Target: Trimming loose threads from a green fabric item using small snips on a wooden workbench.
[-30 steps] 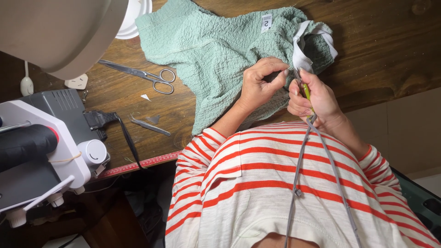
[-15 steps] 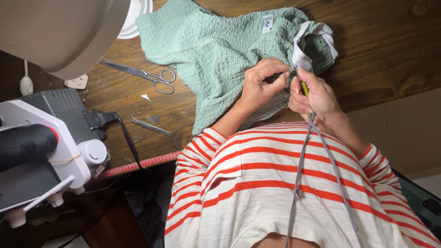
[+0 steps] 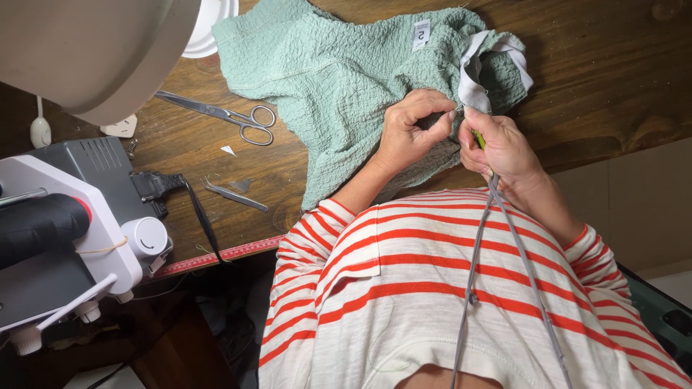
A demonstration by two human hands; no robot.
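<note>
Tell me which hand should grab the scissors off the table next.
Left, probably. The left hand only pinches the green garment and lies nearer the scissors; the right hand grips a small yellow-green tool by the white band, farther away.

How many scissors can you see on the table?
1. The scissors lie on the wooden table, left of the green garment. More could be hidden under the cloth.

White long-sleeved top with red-orange horizontal stripes (image 3: 432, 288), chest pocket, grey cord (image 3: 472, 266) hanging from the neck
</note>
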